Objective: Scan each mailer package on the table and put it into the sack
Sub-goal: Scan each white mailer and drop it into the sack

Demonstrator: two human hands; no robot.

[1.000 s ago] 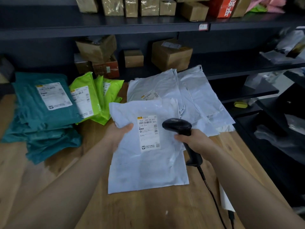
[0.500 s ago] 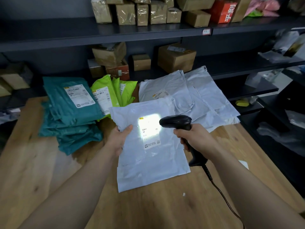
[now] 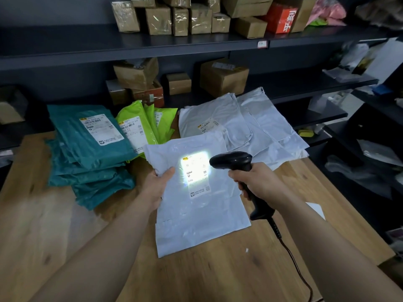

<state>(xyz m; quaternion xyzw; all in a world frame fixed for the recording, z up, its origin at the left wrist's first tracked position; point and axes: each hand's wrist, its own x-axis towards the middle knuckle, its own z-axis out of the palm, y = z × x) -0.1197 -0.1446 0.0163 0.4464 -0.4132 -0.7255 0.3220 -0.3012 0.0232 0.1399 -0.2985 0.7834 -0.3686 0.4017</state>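
Observation:
My left hand [image 3: 157, 184] grips the left edge of a white mailer [image 3: 200, 214], held flat just above the wooden table [image 3: 39, 225]. My right hand [image 3: 259, 182] holds a black corded barcode scanner [image 3: 234, 162] whose head points at the mailer's shipping label [image 3: 196, 173]. The scanner's light floods the label with a bright white patch. Behind lie a stack of teal mailers [image 3: 87, 149], green mailers [image 3: 146, 125] and a pile of white mailers [image 3: 246, 125]. No sack is in view.
Dark shelving [image 3: 196, 44] with cardboard boxes runs along the far side of the table. More dark shelves with bagged goods stand at the right [image 3: 370, 149]. The scanner cable [image 3: 292, 258] trails over the table's near right part. A white paper scrap [image 3: 317, 209] lies by the right edge.
The scanner's light came on over the label, which was unlit a second ago. The view shifted so the piles sit further right; the mailer and both hands hold about the same pose.

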